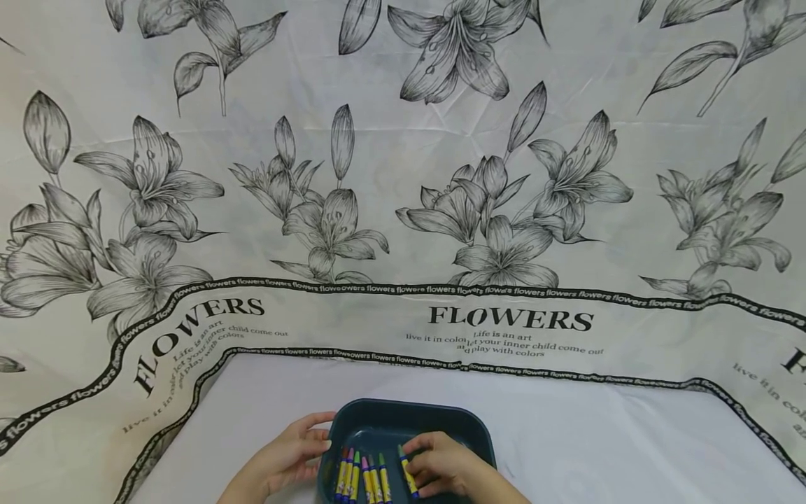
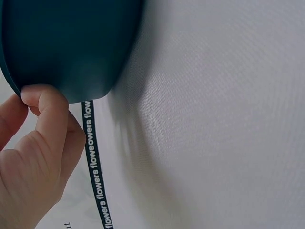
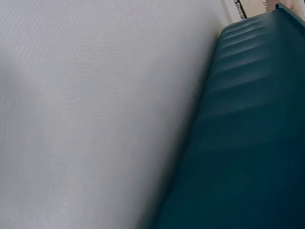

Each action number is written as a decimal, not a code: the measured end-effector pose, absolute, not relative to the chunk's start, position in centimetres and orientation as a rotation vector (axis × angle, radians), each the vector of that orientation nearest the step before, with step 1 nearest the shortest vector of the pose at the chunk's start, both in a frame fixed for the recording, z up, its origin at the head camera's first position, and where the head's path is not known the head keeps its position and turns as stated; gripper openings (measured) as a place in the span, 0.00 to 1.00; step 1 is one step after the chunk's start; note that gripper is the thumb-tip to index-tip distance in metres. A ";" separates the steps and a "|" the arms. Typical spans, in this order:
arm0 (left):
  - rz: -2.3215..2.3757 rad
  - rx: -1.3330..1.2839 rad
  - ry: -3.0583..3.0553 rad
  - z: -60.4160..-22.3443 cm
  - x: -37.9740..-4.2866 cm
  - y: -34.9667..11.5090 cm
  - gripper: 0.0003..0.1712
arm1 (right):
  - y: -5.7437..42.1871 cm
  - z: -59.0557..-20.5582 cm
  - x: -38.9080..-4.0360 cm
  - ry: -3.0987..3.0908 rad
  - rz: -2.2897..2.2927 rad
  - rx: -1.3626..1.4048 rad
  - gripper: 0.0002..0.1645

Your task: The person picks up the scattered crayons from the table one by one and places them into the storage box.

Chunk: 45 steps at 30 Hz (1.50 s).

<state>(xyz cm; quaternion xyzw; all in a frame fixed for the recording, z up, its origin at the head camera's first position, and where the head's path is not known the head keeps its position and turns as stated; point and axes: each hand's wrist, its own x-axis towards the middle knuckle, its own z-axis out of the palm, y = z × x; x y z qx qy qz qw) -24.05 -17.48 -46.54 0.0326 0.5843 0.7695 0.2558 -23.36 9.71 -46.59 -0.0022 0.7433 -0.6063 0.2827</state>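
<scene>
Backdrop: flower-print cloth (image 1: 504,189) beyond the tray (image 1: 403,416), FLOWERS border (image 1: 365,322) along its lower part.
Surface: white-covered bench (image 1: 598,434), tray sitting on it.
Row: six yellow-wrapped crayons (image 1: 375,483), side by side, tray's left half, tips toward its far wall.
Single: green-tipped crayon (image 1: 408,476), tray's right half, apart from the row; can't tell if it touches the tray floor.
Left grip: left hand (image 1: 286,455) pinching tray's left rim.
Right grip: right hand (image 1: 453,469) over tray's right side, fingers curled on the green-tipped crayon; fingertip contact partly hidden, right wrist view mostly tray's outer wall.
Risk, tray: could skid or tip if the left pinch tugs unevenly; loose crayons would roll.
Risk, crayon: thin, probably slick barrel; a loosened pinch could drop it inside the tray.
Risk, row: a leftward knuckle bump could scatter it.
</scene>
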 end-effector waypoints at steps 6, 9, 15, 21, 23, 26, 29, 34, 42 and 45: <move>2.091 0.093 1.596 -46.6 -24.2 -17.5 0.35 | 9.5 -46.4 -23.5 2.001 -1.618 0.018 0.17; 2.085 0.097 1.610 -46.6 -24.2 -17.5 0.34 | 9.5 -46.4 -23.5 1.995 -1.614 0.016 0.16; 2.078 0.086 1.642 -46.6 -24.1 -17.4 0.34 | 9.5 -46.4 -23.6 1.973 -1.624 -0.001 0.15; 2.083 0.092 1.629 -46.7 -24.0 -17.5 0.34 | 9.6 -46.3 -23.5 1.976 -1.628 -0.016 0.15; 2.083 0.096 1.625 -46.6 -24.0 -17.5 0.34 | 9.6 -46.3 -23.5 1.975 -1.627 -0.019 0.15; 2.080 0.100 1.625 -46.6 -24.1 -17.5 0.35 | 9.7 -46.2 -23.6 1.971 -1.622 -0.029 0.15; 2.075 0.103 1.629 -46.6 -24.1 -17.5 0.35 | 9.9 -46.0 -23.7 1.966 -1.623 -0.052 0.15; 2.080 0.101 1.623 -46.6 -23.9 -17.5 0.34 | 10.5 -45.5 -23.8 1.953 -1.649 -0.072 0.17; 2.081 0.086 1.612 -46.4 -23.8 -17.5 0.35 | 11.8 -44.0 -24.2 1.923 -1.692 -0.092 0.20; 2.080 0.080 1.610 -46.3 -23.9 -17.5 0.35 | 12.3 -43.4 -24.4 1.920 -1.708 -0.094 0.22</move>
